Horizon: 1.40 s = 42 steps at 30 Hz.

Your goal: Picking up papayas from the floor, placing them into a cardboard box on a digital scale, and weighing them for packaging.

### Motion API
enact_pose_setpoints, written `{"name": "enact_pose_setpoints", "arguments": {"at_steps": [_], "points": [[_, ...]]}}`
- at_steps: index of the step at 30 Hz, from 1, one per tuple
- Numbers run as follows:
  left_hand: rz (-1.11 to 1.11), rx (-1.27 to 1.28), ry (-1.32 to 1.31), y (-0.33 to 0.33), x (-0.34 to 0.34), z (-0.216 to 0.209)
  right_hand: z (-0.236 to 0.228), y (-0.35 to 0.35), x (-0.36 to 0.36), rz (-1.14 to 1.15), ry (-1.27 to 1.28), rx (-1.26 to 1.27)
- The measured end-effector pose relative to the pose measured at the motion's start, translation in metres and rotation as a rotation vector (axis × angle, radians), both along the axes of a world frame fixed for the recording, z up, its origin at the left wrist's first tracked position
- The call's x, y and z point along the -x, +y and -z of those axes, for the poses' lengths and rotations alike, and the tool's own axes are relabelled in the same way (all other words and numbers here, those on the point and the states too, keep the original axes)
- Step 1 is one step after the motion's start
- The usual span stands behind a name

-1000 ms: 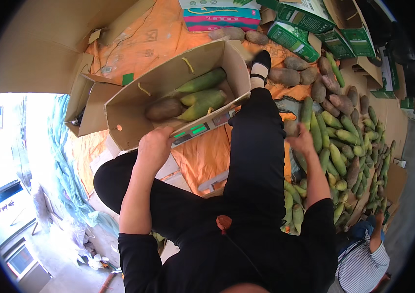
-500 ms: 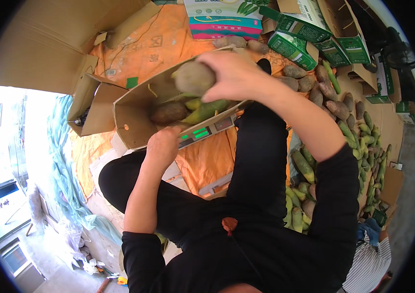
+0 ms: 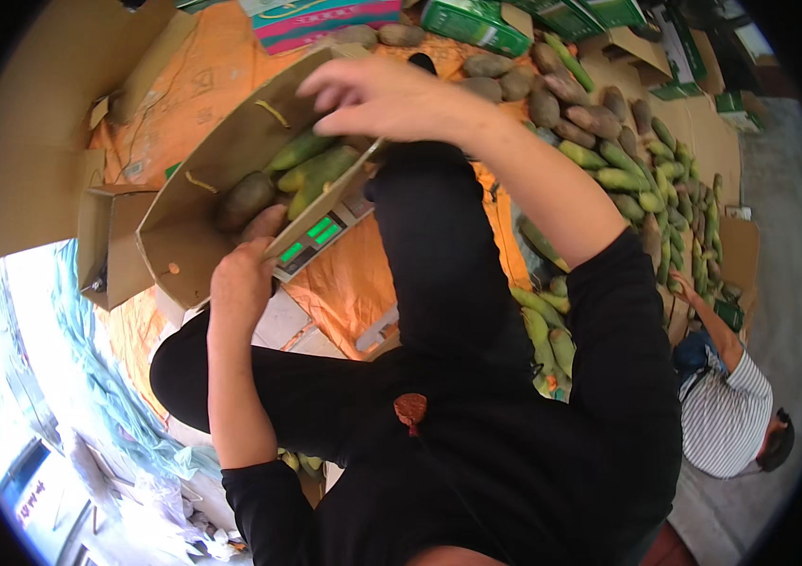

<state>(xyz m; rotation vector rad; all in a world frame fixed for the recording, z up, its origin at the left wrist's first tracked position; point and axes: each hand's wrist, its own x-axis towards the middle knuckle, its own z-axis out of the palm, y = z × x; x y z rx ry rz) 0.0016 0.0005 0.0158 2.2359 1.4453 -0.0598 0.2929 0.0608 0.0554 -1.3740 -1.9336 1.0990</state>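
Note:
A long open cardboard box (image 3: 158, 241) sits tilted in the view in front of me, on a weighing scale (image 3: 309, 247) with lit green displays. Inside lie several long green radishes (image 3: 324, 177) and brown, earthy tubers (image 3: 246, 200). My left hand (image 3: 241, 283) grips the box's near edge at its left end, thumb side up. Over the box's right end is my right hand (image 3: 363, 99), fingers apart and slightly bent, with nothing visible in it. It covers part of the box's inside.
Brown tubers (image 3: 516, 83) and a heap of green radishes (image 3: 675, 189) lie to the right. Green cartons (image 3: 476, 25) and a pink-and-teal box (image 3: 325, 21) stand at the back. An orange sheet (image 3: 222, 57) covers the floor. Another person (image 3: 726, 415) in stripes reaches to the heap.
My right hand has let go of the pale brown tuber it held over the box. My left hand stays on the box edge. The view has shifted, and the other person's arm now shows.

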Motion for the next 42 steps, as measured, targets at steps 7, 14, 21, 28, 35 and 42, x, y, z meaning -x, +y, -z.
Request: {"name": "enact_pose_setpoints", "arguments": {"at_steps": [7,14,21,28,35,42], "points": [[-0.034,0.032,-0.016,0.001,-0.005,-0.004,0.144,-0.140,-0.156,0.586,-0.407,0.305],[-0.054,0.063,-0.011,0.004,-0.003,0.002,0.250,-0.316,-0.180,0.786,-0.804,0.591],[-0.104,0.079,-0.017,0.004,-0.007,-0.006,0.254,-0.335,-0.184,0.753,-1.062,0.674],[-0.093,0.059,-0.023,0.004,-0.013,-0.009,0.274,-0.328,-0.196,0.648,-1.254,0.850],[-0.103,0.014,-0.027,0.003,-0.007,-0.008,0.270,-0.307,-0.184,0.613,-1.315,0.912],[-0.061,-0.002,0.001,0.004,-0.003,-0.001,0.256,-0.280,-0.167,0.707,-1.113,0.791]]}}
